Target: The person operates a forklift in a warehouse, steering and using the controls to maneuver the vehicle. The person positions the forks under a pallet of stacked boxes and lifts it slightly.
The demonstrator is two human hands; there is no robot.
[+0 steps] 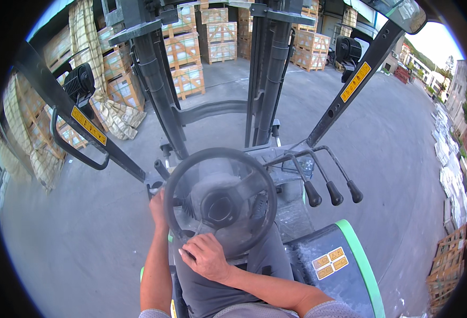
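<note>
I sit at the black steering wheel of a forklift. My right hand is closed at the lower left of the rim, its fingers curled around a dark steering knob. My left hand reaches past the wheel's left side, beside a dark bracket. Its fingers look curled, but the rim and the hand itself hide what they hold. Just above it a short black lever sticks up. Right of the wheel stand three black-knobbed control levers, untouched.
Ahead rise the dark mast uprights, joined by a crossbar. Stacked wooden crates stand beyond them, with draped curtains at the left. Wrapped pale slabs and a wooden crate line the right side of the concrete yard.
</note>
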